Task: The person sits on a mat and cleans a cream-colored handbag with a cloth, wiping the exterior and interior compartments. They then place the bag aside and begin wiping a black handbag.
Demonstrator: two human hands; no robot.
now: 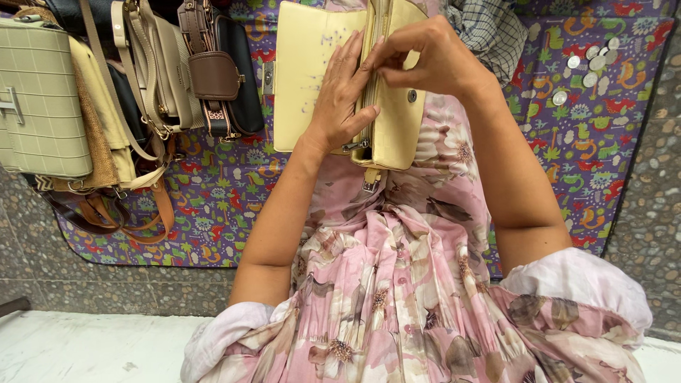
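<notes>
1. Patterned mat (213, 206): purple, with red, green and orange motifs, spread over a speckled stone floor (652, 213); bears everything listed below.
2. Floral pink dress (411, 284): covers the lap in the foreground, directly under the wallet and both forearms.
3. Cluster of handbags (128, 92): upper left of the mat, well apart from both hands; includes a quilted pale-green bag (39, 99), beige strapped bags and a brown-and-black bag (220, 71).
4. Pale yellow wallet (312, 71): centre top, opened like a book above the lap; long axis running away from the body, zip pull and clasp hanging at the near end. Sits between the two hands, in contact with both.
5. Checked cloth (489, 32): top edge, just beyond the right wrist.
6. Left hand (340, 99): fingers extended and laid flat across the wallet's left panel, fingertips reaching the centre fold; pressing, not closed round anything.
7. Right hand (433, 60): curled over the right panel, thumb and fingertips pinched at the zip line near the fold; whether anything small sits in the pinch cannot be told. Nearer of the two to the opening.
8. Coins (592, 67): silver, scattered on the mat at upper right, well apart from the right hand.
</notes>
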